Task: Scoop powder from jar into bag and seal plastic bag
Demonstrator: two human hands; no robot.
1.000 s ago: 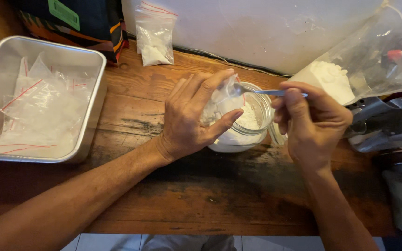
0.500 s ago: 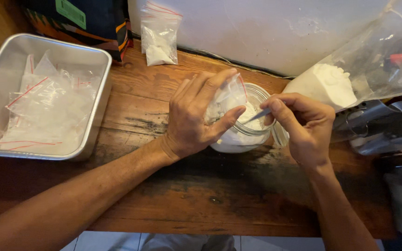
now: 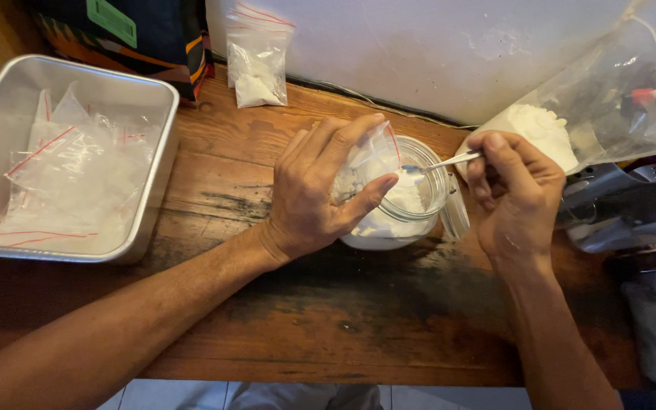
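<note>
head view: left hand (image 3: 314, 193) pinching small bag (image 3: 370, 156) above jar (image 3: 404, 205), right hand (image 3: 514, 193) pinching spoon (image 3: 446, 162) beside it

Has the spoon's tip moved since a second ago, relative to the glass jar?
Yes. The spoon in the right hand has swung left and down; its tip now sits over the glass jar instead of beyond its right rim.

Your left hand (image 3: 316, 193) covers most of the small zip bag (image 3: 370, 163) and the near wall of the glass jar (image 3: 411, 205). The spoon (image 3: 449, 161) handle vanishes inside your right hand (image 3: 514, 193). The metal tray (image 3: 153, 152) runs off the left edge, the large powder bag (image 3: 609, 99) off the right; the dark package (image 3: 153, 38) is cut at the top
</note>
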